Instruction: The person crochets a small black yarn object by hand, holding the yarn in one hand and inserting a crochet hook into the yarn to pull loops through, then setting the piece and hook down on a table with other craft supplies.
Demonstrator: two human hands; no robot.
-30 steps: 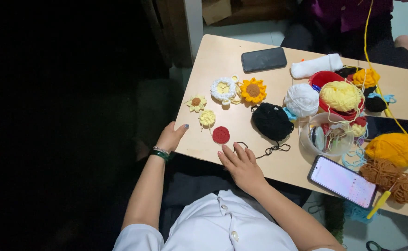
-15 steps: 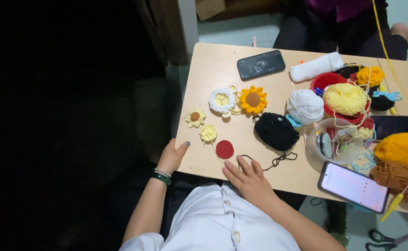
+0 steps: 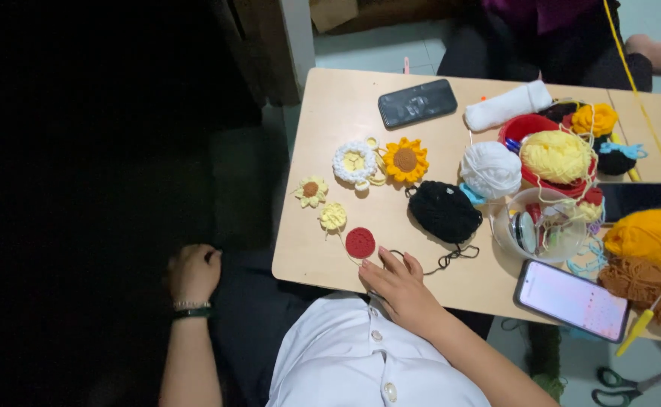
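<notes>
Two hands in view, neither holding anything. Right hand lies flat on the near edge of the wooden table, fingers loosely spread, tips just beside the red crochet disc at its 10 o'clock and near the loose black yarn strand at its 2. Left hand is off the table at 9 o'clock, curled loosely over the lap, green wristband on the wrist.

From the disc: pale yellow crochet flower just beside at 11, small daisy farther at 10, white-ringed flower and sunflower at 12, black yarn ball at 2. White yarn ball sits beyond it. Clear plastic tub at 3. Lit phone lies near the right hand at 3; dark phone face-up at the far edge. Orange yarn and brown yarn at far right.
</notes>
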